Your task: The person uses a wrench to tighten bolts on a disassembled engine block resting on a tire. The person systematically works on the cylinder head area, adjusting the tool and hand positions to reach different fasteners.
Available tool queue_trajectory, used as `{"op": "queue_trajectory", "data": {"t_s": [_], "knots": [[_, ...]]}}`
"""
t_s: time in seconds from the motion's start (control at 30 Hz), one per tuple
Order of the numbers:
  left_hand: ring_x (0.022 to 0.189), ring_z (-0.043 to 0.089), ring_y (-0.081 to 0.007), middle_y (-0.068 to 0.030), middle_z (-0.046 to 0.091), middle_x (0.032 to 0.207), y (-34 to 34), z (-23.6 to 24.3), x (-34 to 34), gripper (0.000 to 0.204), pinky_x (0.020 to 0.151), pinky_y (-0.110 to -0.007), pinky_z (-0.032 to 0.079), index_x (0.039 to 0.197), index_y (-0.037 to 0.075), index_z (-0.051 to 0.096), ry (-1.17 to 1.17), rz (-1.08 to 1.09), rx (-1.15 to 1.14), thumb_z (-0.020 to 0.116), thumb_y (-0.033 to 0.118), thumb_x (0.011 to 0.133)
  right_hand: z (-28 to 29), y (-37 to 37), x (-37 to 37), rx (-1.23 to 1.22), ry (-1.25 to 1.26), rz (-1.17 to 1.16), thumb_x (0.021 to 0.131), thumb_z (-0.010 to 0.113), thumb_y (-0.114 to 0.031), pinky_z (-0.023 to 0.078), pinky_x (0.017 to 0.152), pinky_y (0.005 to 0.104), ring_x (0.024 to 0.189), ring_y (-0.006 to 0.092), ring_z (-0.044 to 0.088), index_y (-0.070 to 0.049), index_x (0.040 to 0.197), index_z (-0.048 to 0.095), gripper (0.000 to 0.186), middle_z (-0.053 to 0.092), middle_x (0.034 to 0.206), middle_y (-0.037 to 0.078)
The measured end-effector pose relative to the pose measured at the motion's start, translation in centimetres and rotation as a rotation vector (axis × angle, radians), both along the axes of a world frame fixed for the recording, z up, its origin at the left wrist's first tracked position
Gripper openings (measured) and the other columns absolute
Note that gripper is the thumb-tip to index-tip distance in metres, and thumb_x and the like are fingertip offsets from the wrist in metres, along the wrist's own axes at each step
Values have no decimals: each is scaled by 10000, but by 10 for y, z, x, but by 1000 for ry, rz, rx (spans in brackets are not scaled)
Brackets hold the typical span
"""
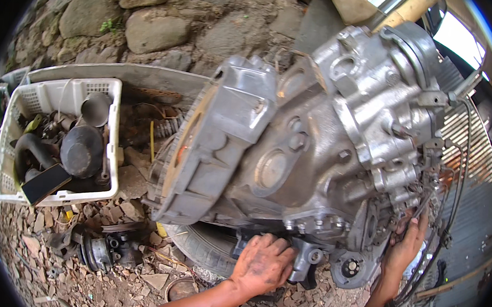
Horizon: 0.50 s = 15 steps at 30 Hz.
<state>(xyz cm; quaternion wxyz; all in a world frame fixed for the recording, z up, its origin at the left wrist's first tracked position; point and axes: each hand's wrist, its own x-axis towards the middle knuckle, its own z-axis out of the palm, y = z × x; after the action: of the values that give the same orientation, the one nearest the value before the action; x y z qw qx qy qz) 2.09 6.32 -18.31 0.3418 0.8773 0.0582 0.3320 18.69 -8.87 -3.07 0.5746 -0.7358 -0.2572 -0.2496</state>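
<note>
A large silver-grey engine block (315, 141) with metal housings tilts across the middle of the view. Under its lower edge, my left hand (264, 263) is closed with the fingers curled over the edge of a dark part, whose kind is mostly hidden by the hand. Beside those fingers is a grey cast metal fitting (307, 260) with a round bolt hole. My right hand (408, 239) reaches up at the engine's lower right side, fingers bent in among small metal parts and thin lines. What its fingertips grip is too small to make out.
A tyre (202, 247) lies beneath the engine. To the left stands a white plastic crate (116, 138) of greasy parts, with a black phone (46, 185) on its edge. A pulley-like part (105, 252) sits on stony ground. Black hoses (462, 174) hang at the right; a stone wall (157, 30) rises behind.
</note>
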Motion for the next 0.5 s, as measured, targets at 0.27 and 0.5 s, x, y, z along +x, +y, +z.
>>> {"op": "queue_trajectory", "data": {"t_s": [0.27,0.5], "knots": [[803,544,-268,-50,606,835,-5,5,3,238,718,-408,443,952,151,705,1,51,-25,661,179,720,9,-39,1,-389,-191,-123,1001,357,-38,314,539,208,607,41,356,-43,1477,343,476,460,757,-12],[777,529,-272,-55,583,798,-10,5,3,226,710,-410,437,930,139,706,-4,90,2,658,157,710,4,-54,10,-596,-440,-223,992,432,-49,445,866,325,936,213,576,-7,1375,485,389,623,1049,156]]}}
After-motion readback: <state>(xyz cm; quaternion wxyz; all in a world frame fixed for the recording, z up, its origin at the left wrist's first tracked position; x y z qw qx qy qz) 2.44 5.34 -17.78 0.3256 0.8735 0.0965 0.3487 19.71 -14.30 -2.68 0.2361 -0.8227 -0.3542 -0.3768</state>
